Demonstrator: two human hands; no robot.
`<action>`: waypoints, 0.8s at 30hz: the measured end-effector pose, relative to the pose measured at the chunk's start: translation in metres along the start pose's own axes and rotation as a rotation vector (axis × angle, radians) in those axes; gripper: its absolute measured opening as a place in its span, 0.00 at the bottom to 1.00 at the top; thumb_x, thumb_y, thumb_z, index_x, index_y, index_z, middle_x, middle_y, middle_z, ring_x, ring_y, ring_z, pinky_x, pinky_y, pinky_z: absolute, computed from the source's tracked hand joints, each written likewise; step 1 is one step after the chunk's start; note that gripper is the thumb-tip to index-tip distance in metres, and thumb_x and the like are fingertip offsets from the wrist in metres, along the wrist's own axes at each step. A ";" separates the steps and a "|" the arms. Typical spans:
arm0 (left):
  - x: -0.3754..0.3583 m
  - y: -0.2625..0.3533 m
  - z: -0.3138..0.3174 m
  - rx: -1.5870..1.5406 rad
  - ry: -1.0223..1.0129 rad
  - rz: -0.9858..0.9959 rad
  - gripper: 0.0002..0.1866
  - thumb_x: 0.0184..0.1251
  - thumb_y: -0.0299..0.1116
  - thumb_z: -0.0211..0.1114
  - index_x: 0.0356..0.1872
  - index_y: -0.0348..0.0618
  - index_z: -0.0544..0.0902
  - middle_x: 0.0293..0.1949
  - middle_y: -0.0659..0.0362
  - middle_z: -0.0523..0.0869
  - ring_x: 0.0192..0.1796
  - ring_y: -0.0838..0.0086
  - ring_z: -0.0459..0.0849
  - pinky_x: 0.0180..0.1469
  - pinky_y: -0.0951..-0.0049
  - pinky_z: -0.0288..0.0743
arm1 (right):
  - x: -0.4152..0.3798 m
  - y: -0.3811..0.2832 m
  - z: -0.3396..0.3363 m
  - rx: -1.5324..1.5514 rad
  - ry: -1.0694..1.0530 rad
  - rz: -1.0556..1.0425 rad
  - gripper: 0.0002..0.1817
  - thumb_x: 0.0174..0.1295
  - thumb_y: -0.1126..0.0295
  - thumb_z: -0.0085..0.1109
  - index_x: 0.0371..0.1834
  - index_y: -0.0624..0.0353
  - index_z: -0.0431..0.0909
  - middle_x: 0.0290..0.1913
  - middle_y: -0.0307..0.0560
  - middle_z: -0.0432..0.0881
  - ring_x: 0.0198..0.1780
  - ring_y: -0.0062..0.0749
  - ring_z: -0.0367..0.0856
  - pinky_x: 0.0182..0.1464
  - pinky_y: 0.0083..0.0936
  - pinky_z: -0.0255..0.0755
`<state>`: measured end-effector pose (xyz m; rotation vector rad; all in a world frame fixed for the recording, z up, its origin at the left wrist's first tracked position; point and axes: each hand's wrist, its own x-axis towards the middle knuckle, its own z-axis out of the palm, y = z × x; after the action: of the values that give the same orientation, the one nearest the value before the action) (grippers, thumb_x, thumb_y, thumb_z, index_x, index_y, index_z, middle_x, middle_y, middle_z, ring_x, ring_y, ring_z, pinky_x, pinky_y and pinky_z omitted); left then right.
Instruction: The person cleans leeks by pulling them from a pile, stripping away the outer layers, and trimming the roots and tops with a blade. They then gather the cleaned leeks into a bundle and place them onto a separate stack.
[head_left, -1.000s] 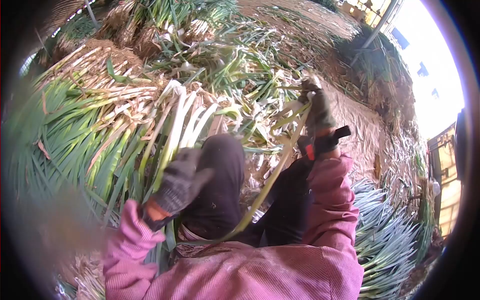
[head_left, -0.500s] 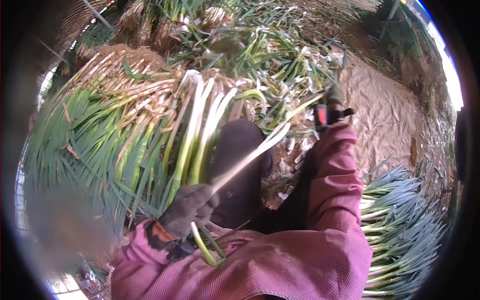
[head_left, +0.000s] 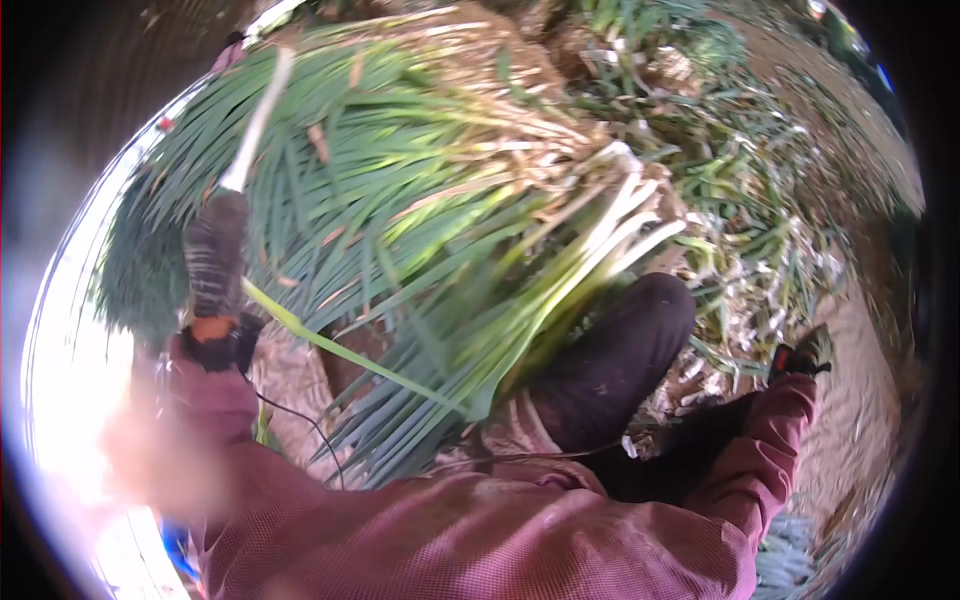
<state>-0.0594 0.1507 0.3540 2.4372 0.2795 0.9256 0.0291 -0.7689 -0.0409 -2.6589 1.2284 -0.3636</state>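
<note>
My left hand (head_left: pixel 215 262), in a dark knit glove, is raised out to the left and is closed around a single green onion (head_left: pixel 255 125); its white stalk points up past the fingers and a green leaf trails down to the right. My right hand (head_left: pixel 810 352), also gloved, is lowered at the far right near the ground, mostly hidden behind its pink sleeve, and what it holds cannot be made out. A big bundle of green onions (head_left: pixel 520 270) leans over my dark-trousered knee (head_left: pixel 640 340).
A large heap of green onions (head_left: pixel 380 130) with rooty, earthy ends fills the upper middle. Trimmed leaves and peelings (head_left: pixel 740 200) litter the ground at the right. Brown bare ground (head_left: pixel 860 420) lies beside my right hand.
My left hand swung up and out to the left, carrying one onion away from the bundle. My right hand dropped low to the right. The view turned left.
</note>
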 end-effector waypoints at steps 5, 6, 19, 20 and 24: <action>0.014 -0.064 -0.186 1.002 0.595 0.557 0.15 0.72 0.45 0.57 0.43 0.44 0.83 0.28 0.47 0.85 0.27 0.53 0.83 0.31 0.56 0.75 | 0.004 0.008 0.019 0.107 -0.119 -0.015 0.24 0.62 0.49 0.56 0.49 0.58 0.82 0.39 0.49 0.87 0.39 0.38 0.84 0.42 0.37 0.76; 0.010 -0.072 -0.216 1.139 0.550 0.338 0.15 0.73 0.46 0.56 0.43 0.45 0.81 0.28 0.47 0.85 0.28 0.51 0.83 0.32 0.54 0.76 | -0.007 -0.004 0.024 0.147 -0.181 0.029 0.26 0.61 0.48 0.57 0.49 0.60 0.82 0.40 0.49 0.87 0.39 0.36 0.84 0.42 0.36 0.75; -0.104 -0.291 0.004 0.218 -0.501 0.082 0.20 0.61 0.42 0.65 0.49 0.40 0.81 0.45 0.44 0.82 0.46 0.48 0.79 0.51 0.56 0.72 | -0.223 -0.218 -0.100 0.084 -0.031 -0.632 0.12 0.56 0.62 0.57 0.27 0.60 0.83 0.30 0.59 0.83 0.33 0.56 0.82 0.37 0.46 0.73; -0.111 -0.170 0.052 0.163 -0.565 0.180 0.13 0.60 0.37 0.66 0.43 0.40 0.82 0.40 0.47 0.82 0.42 0.52 0.80 0.45 0.57 0.73 | -0.239 -0.235 -0.106 0.263 -0.100 -0.610 0.12 0.56 0.63 0.58 0.29 0.61 0.82 0.26 0.57 0.81 0.28 0.53 0.81 0.36 0.43 0.73; -0.135 -0.016 0.209 -0.239 -0.841 0.317 0.15 0.60 0.36 0.66 0.45 0.37 0.81 0.38 0.47 0.84 0.40 0.57 0.85 0.42 0.61 0.77 | -0.310 -0.290 -0.118 0.952 -0.550 -0.512 0.08 0.56 0.70 0.64 0.34 0.62 0.78 0.26 0.42 0.76 0.28 0.25 0.71 0.30 0.27 0.67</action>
<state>-0.0206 0.0340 0.1367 2.4344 -0.4952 -0.0216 0.0084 -0.3546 0.1064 -1.9490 0.1064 -0.1821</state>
